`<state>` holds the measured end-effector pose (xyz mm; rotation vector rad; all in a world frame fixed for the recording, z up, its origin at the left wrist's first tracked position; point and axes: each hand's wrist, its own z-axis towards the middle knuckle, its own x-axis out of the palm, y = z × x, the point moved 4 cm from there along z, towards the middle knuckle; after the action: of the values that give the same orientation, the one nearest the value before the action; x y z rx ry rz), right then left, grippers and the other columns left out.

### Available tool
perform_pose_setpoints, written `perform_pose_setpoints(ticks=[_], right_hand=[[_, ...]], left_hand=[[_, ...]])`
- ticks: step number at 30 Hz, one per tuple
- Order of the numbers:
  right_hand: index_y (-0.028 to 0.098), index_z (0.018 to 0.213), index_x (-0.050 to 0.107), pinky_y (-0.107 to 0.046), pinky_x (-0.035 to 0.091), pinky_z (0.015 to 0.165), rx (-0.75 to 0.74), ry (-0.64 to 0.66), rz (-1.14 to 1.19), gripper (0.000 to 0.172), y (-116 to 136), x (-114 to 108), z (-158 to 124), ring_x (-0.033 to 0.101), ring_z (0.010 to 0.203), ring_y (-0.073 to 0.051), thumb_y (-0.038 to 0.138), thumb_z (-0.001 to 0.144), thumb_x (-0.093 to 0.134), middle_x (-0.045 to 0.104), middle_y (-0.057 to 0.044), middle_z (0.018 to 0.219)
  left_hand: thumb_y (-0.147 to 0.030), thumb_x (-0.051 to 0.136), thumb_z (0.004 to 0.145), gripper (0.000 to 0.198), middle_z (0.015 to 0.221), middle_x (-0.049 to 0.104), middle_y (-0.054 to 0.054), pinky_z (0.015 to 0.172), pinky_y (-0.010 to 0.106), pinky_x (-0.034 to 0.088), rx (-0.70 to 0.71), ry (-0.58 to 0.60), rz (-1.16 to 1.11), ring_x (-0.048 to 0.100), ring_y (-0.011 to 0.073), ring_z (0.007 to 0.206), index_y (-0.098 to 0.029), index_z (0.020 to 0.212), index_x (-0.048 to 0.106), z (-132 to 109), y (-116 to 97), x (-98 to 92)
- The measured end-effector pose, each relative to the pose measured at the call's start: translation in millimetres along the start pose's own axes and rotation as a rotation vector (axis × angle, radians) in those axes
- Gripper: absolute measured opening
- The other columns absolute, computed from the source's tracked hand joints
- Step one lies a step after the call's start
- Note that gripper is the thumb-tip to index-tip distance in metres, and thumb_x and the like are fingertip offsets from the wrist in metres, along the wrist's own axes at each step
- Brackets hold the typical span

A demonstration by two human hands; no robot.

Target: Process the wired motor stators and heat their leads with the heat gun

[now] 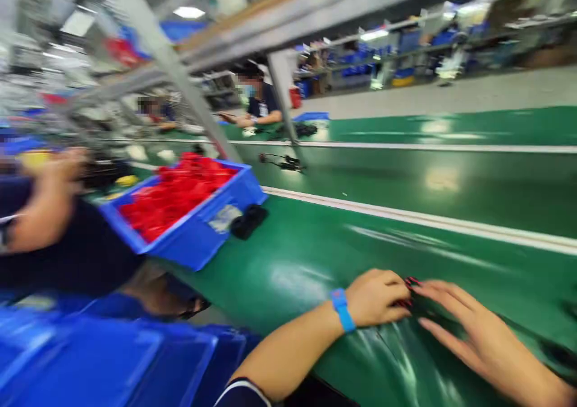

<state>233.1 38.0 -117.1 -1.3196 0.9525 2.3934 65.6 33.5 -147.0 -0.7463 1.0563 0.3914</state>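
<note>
Over the green work surface, my left hand (377, 299), with a blue band at the wrist, has its fingers closed around a small bundle of red and black wires (411, 283). Just to the right, my right hand (469, 329) has its thumb and fingers apart, the fingertips beside the same bundle. A thin dark cable trails right past this hand toward a dark blurred item (559, 354) at the edge of the view. Motion blurs the fine parts of the bundle.
A blue bin (202, 238) of red parts (180, 190) stands at the left, a black object (249, 221) beside it. Blue trays (90, 359) fill the lower left. One person's arm (45, 208) is at far left; another person (264, 103) sits across the green belt (383, 175).
</note>
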Motion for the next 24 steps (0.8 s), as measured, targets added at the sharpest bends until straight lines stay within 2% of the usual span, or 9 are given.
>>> perform_pose_setpoints(ticks=[2,4,6,8,10,14,18,22,24], right_hand=[[0.026,0.130,0.052,-0.035,0.052,0.099,0.106,0.048,0.167,0.037,0,4,-6,0.058,0.115,-0.021,0.038,0.095,0.055,0.057,-0.009,0.126],[0.025,0.128,0.053,-0.037,0.050,0.099,0.203,0.052,0.329,0.037,-3,9,-4,0.058,0.112,-0.021,0.035,0.093,0.058,0.059,-0.009,0.122],[0.024,0.127,0.055,-0.032,0.054,0.087,0.321,0.102,0.481,0.039,-7,16,-3,0.061,0.097,-0.018,0.034,0.090,0.063,0.062,-0.007,0.113],[0.023,0.124,0.056,-0.025,0.052,0.067,0.444,0.183,0.597,0.041,-9,22,-6,0.057,0.076,-0.014,0.035,0.086,0.067,0.062,-0.004,0.098],[0.021,0.115,0.058,-0.022,0.042,0.055,0.520,0.252,0.660,0.037,-11,25,-11,0.046,0.062,-0.010,0.036,0.083,0.070,0.056,0.000,0.081],[0.019,0.099,0.056,-0.021,0.031,0.054,0.580,0.328,0.806,0.027,-16,24,-17,0.035,0.059,-0.009,0.037,0.083,0.070,0.039,0.005,0.068],[0.018,0.096,0.055,-0.022,0.032,0.059,0.649,0.315,1.097,0.028,-19,23,-16,0.038,0.065,-0.010,0.043,0.087,0.064,0.047,0.001,0.077],[0.015,0.093,0.057,-0.022,0.024,0.054,0.778,0.268,1.282,0.031,-21,24,-16,0.031,0.059,-0.008,0.045,0.088,0.057,0.050,-0.001,0.077],[0.015,0.089,0.057,-0.022,0.023,0.053,0.817,0.274,1.347,0.031,-22,25,-15,0.032,0.058,-0.008,0.046,0.086,0.058,0.056,-0.003,0.078]], left_hand=[[-0.024,0.076,0.082,0.027,0.104,0.066,0.002,0.088,0.031,0.051,-0.083,-0.156,-0.156,0.062,0.0182,0.098,-0.020,0.103,0.059,-4,4,-11.1],[-0.015,0.075,0.078,0.036,0.105,0.065,0.001,0.089,0.032,0.050,-0.111,-0.268,-0.279,0.061,0.0179,0.098,-0.021,0.108,0.056,-9,4,-18.8],[-0.015,0.073,0.079,0.039,0.105,0.065,0.002,0.087,0.032,0.051,-0.107,-0.331,-0.322,0.061,0.0182,0.097,-0.021,0.113,0.053,-14,1,-22.7],[-0.018,0.070,0.083,0.038,0.105,0.065,0.003,0.085,0.033,0.052,-0.087,-0.370,-0.321,0.062,0.0187,0.096,-0.021,0.115,0.051,-17,-5,-24.6],[-0.019,0.067,0.086,0.035,0.104,0.065,0.004,0.084,0.034,0.052,-0.068,-0.399,-0.313,0.062,0.0189,0.096,-0.021,0.116,0.049,-17,-9,-25.7],[-0.016,0.064,0.088,0.031,0.101,0.066,0.003,0.083,0.033,0.052,-0.052,-0.417,-0.309,0.063,0.0177,0.094,-0.021,0.113,0.048,-13,-11,-26.3],[-0.015,0.067,0.086,0.033,0.102,0.066,0.004,0.083,0.033,0.052,-0.058,-0.409,-0.338,0.063,0.0177,0.094,-0.021,0.113,0.048,-11,-10,-22.7],[-0.018,0.070,0.085,0.038,0.104,0.066,0.005,0.085,0.035,0.052,-0.058,-0.403,-0.366,0.064,0.0189,0.097,-0.021,0.115,0.047,-12,-13,-17.7],[-0.020,0.071,0.084,0.040,0.103,0.066,0.005,0.085,0.035,0.053,-0.076,-0.394,-0.388,0.064,0.0190,0.097,-0.021,0.115,0.047,-12,-15,-15.8]])
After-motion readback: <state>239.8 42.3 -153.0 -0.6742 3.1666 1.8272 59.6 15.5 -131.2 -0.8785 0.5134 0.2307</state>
